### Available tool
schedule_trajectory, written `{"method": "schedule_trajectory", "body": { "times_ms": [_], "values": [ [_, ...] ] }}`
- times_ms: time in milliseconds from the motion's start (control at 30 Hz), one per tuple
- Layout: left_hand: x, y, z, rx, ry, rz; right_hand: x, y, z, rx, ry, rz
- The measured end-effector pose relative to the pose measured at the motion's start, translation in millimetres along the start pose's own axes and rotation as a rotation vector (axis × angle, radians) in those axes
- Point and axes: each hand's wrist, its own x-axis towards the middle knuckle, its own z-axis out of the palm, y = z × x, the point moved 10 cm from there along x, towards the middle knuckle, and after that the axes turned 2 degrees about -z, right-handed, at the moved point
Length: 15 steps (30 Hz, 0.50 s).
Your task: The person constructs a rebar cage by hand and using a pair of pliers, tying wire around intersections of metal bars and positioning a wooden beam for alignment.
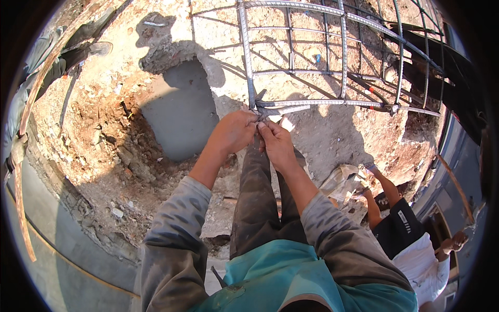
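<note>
A cage of ribbed steel rebar [343, 57] spans the top right, with crossing bars and square hoops. My two hands meet at its near left corner, in front of my body. My left hand [234, 131] is closed, fingers pressed together just under the corner. Right beside it, my right hand [278, 144] pinches with thumb and forefinger. What lies between the fingers is too small and hidden to name. Dark, short ends stick out at the corner joint [261, 99], close above my fingertips.
Left of my hands lies a pit with a smooth grey bottom [182, 109], edged by rubble [125, 151]. A wooden pole [26, 112] runs down the left side. One person's legs [78, 44] show upper left, a dark-clothed person [442, 67] upper right, another in white [423, 260] lower right.
</note>
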Motion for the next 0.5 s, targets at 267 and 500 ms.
{"method": "schedule_trajectory", "body": {
  "times_ms": [267, 500],
  "values": [
    [-15, 21, -28, 0.305, 0.239, 0.007, 11, -27, -23, -0.281, 0.067, -0.247],
    [-17, 2, -35, 0.204, 0.410, 0.089, 7, -26, -31, 0.044, 0.124, -0.170]
  ]
}}
